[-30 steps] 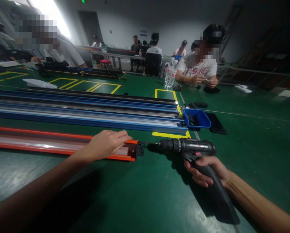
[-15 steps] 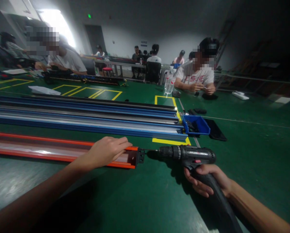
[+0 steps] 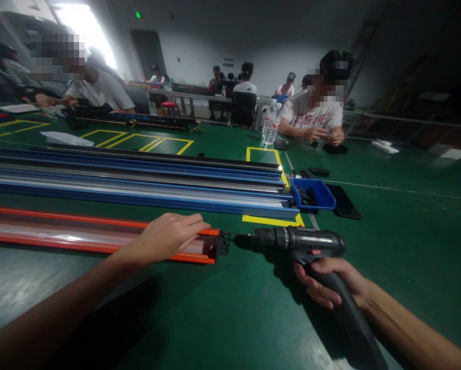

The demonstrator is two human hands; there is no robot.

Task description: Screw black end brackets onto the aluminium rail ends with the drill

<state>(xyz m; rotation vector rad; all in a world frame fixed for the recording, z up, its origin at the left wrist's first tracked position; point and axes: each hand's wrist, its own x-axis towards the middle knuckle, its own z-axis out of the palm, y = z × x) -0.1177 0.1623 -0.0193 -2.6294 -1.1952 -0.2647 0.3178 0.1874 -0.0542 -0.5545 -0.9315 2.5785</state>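
Left hand (image 3: 170, 236) grips the rail (image 3: 87, 228) on the worktop (image 3: 249, 313), right hand (image 3: 332, 282) wraps the drill (image 3: 303, 239); bit (image 3: 240, 235) at the cap (image 3: 223, 243), likely driving a screw, which calls for straight, steady pressure

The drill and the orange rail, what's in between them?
In the head view, a thin bit points from the drill to the black cap ending the orange rail. Whether its tip touches, I can't tell.
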